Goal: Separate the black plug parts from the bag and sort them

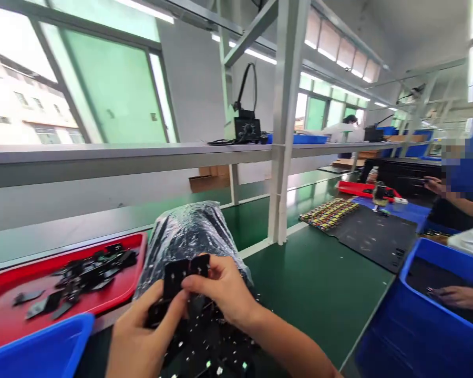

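Note:
Both my hands hold small flat black parts up in front of a plastic-wrapped bundle (197,226). My left hand (145,325) is closed on a black part (174,278) between thumb and fingers. My right hand (228,291) pinches a second black piece (200,265) close beside it; whether the two are joined I cannot tell. Beneath my hands lie many dark parts with small shiny spots (216,341). To the left, a red tray (8,304) holds a loose heap of black parts (86,275).
A blue bin (59,341) stands at the lower left, another blue bin (413,310) at the right. A metal post (280,157) rises from the green bench (319,283), carrying a shelf (142,157). Colourful parts (331,212) lie on a dark mat (374,236). A co-worker's hand (459,296) reaches into the right bin.

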### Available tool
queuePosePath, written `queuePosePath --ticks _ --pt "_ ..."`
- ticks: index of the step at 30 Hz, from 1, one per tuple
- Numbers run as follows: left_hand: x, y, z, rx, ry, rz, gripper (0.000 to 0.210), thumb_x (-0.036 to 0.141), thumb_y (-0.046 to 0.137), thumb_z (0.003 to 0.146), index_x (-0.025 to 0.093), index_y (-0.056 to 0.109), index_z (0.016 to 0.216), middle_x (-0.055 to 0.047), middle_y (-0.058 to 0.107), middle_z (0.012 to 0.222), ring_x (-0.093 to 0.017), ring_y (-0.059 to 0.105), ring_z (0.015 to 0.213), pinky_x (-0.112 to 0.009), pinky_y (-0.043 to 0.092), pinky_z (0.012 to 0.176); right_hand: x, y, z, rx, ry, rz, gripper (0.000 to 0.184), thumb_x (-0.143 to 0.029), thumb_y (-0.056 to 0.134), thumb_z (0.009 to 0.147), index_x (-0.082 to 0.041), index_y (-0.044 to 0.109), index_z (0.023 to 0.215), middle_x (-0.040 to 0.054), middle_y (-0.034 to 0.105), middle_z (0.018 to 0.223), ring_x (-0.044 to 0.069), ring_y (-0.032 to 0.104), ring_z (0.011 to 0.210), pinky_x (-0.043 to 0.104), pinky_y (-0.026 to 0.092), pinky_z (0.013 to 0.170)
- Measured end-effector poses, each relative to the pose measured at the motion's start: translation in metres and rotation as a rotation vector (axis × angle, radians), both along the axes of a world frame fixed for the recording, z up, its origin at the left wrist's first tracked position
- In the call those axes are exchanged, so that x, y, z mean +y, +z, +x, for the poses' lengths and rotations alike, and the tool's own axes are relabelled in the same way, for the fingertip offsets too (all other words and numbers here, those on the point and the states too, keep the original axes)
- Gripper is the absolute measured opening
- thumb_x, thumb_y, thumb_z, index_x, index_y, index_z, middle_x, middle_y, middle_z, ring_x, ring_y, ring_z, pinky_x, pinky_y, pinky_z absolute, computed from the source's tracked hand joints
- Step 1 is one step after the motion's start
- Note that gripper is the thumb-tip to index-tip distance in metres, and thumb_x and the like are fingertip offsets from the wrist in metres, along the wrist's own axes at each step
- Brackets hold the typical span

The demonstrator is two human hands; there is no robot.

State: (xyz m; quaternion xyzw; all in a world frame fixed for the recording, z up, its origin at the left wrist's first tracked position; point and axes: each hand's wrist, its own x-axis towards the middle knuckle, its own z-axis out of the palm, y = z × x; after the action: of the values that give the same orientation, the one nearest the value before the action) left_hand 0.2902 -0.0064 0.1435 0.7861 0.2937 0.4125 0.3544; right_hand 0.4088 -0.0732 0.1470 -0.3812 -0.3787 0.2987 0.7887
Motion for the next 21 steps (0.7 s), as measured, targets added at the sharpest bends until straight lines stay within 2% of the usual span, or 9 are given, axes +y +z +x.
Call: queuePosePath --ticks 2,4,8,12,15,21 --pt "-0.003 0.009 -0.005 -0.025 -0.106 -0.144 0.035 0.051 0.072 0.068 0.018 0.061 0.065 0.003 0.059 0.058 -0.014 0.053 0.056 -0.022 0.041 0.052 -0.004 -0.002 0.0 -0.093 0.011 -0.012 0.024 -0.036 0.08 0.065 -0.018 0.064 0.065 -0.0039 0.059 0.064 0.011 0.053 0.061 0.023 0.044 0.061" --pt "-0.008 0.015 -0.004 -0.088 -0.149 -0.21 0.033 0.046 0.068 0.073 0.018 0.058 0.06 0.003 0.055 0.054 -0.012 0.049 0.054 -0.021 0.038 0.052 -0.007 -0.002 0.0 -0.164 -0.034 -0.033 0.017 -0.031 0.075 0.072 -0.018 0.066 0.068 -0.0029 0.06 0.068 0.012 0.053 0.064 0.023 0.044 0.064" --pt "-0.015 0.017 -0.001 -0.102 -0.25 -0.318 0.028 0.04 0.063 0.079 0.017 0.057 0.063 0.003 0.053 0.051 -0.01 0.046 0.05 -0.02 0.036 0.051 -0.012 -0.002 -0.004 -0.228 -0.103 -0.079 0.014 -0.032 0.071 0.077 -0.018 0.07 0.076 -0.0001 0.065 0.074 0.015 0.056 0.072 0.026 0.046 0.07" --pt "-0.016 0.013 -0.006 -0.182 -0.301 -0.456 0.023 0.04 0.063 0.08 0.018 0.059 0.073 0.003 0.054 0.05 -0.01 0.046 0.048 -0.02 0.037 0.05 -0.019 -0.001 -0.007 -0.271 -0.015 -0.12 0.019 -0.038 0.068 0.08 -0.02 0.073 0.085 0.0028 0.069 0.082 0.019 0.06 0.078 0.029 0.048 0.072" --pt "-0.016 0.01 -0.008 -0.248 -0.314 -0.506 0.026 0.04 0.063 0.08 0.018 0.057 0.069 0.003 0.054 0.049 -0.009 0.045 0.046 -0.02 0.037 0.048 -0.025 -0.001 -0.006 -0.323 0.05 -0.138 0.02 -0.038 0.065 0.083 -0.021 0.073 0.092 0.0039 0.069 0.086 0.02 0.061 0.082 0.03 0.048 0.074" --pt "-0.017 0.013 -0.009 -0.161 -0.35 -0.443 0.026 0.041 0.061 0.083 0.018 0.057 0.071 0.004 0.056 0.052 -0.009 0.048 0.05 -0.02 0.039 0.052 -0.032 0.002 -0.004 -0.464 -0.143 -0.149 0.028 -0.036 0.058 0.089 -0.019 0.064 0.067 0.0021 0.06 0.075 0.016 0.054 0.073 0.028 0.044 0.071"
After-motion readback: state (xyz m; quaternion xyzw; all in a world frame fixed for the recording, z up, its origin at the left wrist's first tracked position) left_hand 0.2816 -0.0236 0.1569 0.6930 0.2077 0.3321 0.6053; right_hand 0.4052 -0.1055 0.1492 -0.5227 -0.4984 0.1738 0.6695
